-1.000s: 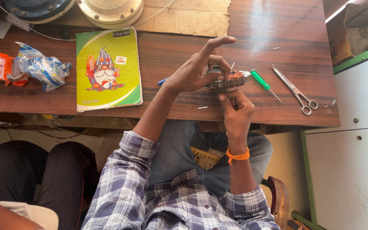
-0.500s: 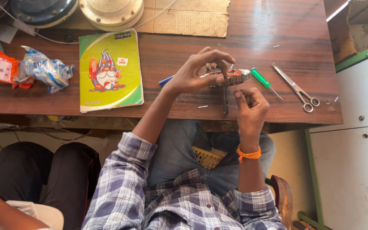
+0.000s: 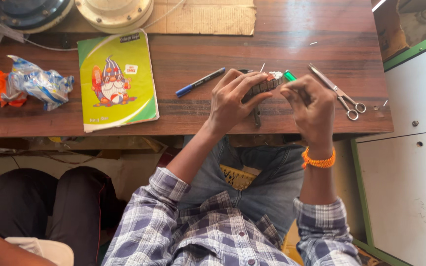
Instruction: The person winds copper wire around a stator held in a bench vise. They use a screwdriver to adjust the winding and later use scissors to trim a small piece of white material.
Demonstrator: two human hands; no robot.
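Observation:
My left hand (image 3: 230, 101) and my right hand (image 3: 311, 103) hold a small grey ribbed metal part (image 3: 265, 86) between them, just above the front edge of the wooden table (image 3: 198, 54). The part stands on its edge, with white bits at its top end. My left fingers curl over its left side. My right fingertips pinch its right end, and an orange thread band is on that wrist. A thin dark piece (image 3: 256, 117) hangs down below the part. A green tool handle (image 3: 290, 75) peeks out behind it.
On the table lie a blue pen (image 3: 200, 82), scissors (image 3: 338, 93), a green-and-yellow notebook (image 3: 117, 79), crumpled plastic packets (image 3: 38, 83), cardboard (image 3: 208, 15) and two round housings (image 3: 114, 12). A white cabinet (image 3: 410, 157) stands at the right. Another person's dark-trousered legs (image 3: 40, 207) are at the lower left.
The part has been turned from lying flat to standing on edge. My left fingers, spread out before, have curled around it, and my right hand has come up to pinch its end.

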